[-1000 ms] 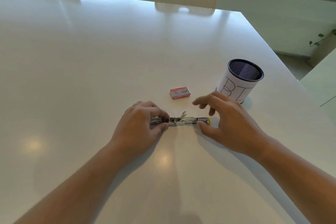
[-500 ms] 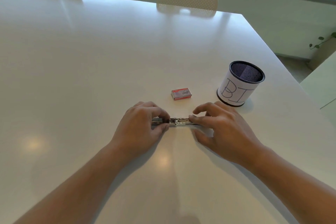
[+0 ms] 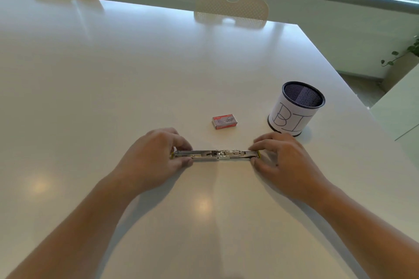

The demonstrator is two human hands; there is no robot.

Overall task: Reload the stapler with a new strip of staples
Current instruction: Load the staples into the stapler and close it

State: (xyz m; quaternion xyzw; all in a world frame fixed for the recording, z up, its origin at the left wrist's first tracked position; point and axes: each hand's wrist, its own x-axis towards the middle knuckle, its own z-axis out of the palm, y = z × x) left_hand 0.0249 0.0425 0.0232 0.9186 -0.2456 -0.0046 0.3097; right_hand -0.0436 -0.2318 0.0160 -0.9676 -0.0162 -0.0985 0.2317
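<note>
The stapler (image 3: 216,155) lies swung fully open and flat on the white table (image 3: 136,79), a long metal bar with yellow tips at both ends. My left hand (image 3: 156,158) pinches its left end between thumb and fingers. My right hand (image 3: 281,158) pinches its right end the same way. A small red staple box (image 3: 224,121) sits shut on the table just beyond the stapler, touched by neither hand. No loose staple strip is visible.
A black mesh pen cup (image 3: 295,108) wrapped in white paper with handwritten letters stands at the right, close to my right hand. Two cream chairs (image 3: 231,5) stand at the far edge. The table's right edge runs near the cup.
My right hand slid inward along the stapler, then back out to its right end. The raised metal piece seen in the middle now lies flat, and the stapler shows at full length.
</note>
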